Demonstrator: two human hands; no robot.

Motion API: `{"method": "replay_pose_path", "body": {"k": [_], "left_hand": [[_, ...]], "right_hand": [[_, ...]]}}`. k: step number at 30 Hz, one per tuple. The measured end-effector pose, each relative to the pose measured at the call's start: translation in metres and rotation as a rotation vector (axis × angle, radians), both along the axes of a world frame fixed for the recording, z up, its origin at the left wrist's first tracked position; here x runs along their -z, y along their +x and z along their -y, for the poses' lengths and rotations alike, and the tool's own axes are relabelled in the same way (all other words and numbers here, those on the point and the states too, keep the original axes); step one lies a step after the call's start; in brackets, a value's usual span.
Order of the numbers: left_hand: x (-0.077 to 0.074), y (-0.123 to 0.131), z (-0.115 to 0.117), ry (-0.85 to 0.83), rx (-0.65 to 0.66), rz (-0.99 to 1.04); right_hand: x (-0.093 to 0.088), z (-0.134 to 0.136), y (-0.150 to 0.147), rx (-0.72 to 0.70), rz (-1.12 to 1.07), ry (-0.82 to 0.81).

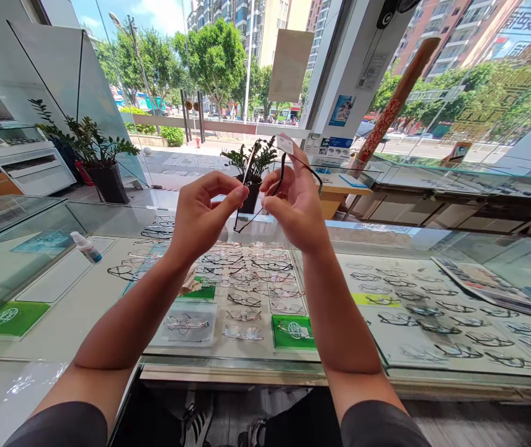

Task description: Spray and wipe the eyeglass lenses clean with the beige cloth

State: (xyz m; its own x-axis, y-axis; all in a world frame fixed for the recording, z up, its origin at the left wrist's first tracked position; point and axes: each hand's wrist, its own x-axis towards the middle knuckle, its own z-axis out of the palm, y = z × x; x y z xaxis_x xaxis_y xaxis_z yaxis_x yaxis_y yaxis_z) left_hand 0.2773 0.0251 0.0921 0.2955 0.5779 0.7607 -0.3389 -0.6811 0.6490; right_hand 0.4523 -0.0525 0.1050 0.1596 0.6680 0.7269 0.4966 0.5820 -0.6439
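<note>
A pair of thin, dark-framed eyeglasses [283, 167] is held up in the air above the glass counter, between my two hands. My left hand [203, 214] is closed in a pinch, thumb against forefinger, on the left part of the frame. My right hand [300, 205] is closed round the other side, its fingers partly hiding the frame. A small white tag [285, 144] shows by the right fingertips. Beneath, several rows of eyeglasses [244, 300] lie in the display case.
The glass display counter [191, 363] spans the width before me. On its left stand a small spray bottle [85, 247] and a green card [9, 318]. More eyeglasses [433, 324] and a magazine [489, 282] are at right. Potted plants [110, 180] stand beyond, near the window.
</note>
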Motion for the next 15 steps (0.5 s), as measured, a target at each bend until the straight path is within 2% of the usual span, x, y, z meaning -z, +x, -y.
{"method": "replay_pose_path", "body": {"k": [7, 12, 15], "left_hand": [[-0.004, -0.003, -0.01, -0.015, -0.124, 0.155], [-0.004, -0.004, -0.022, -0.032, -0.208, 0.239], [-0.004, -0.004, -0.025, -0.02, -0.197, 0.235]], "right_hand": [[0.0, 0.006, 0.013, 0.249, 0.169, -0.065], [-0.001, 0.007, 0.02, 0.282, 0.261, -0.216], [-0.001, 0.009, 0.02, 0.289, 0.318, -0.284]]}}
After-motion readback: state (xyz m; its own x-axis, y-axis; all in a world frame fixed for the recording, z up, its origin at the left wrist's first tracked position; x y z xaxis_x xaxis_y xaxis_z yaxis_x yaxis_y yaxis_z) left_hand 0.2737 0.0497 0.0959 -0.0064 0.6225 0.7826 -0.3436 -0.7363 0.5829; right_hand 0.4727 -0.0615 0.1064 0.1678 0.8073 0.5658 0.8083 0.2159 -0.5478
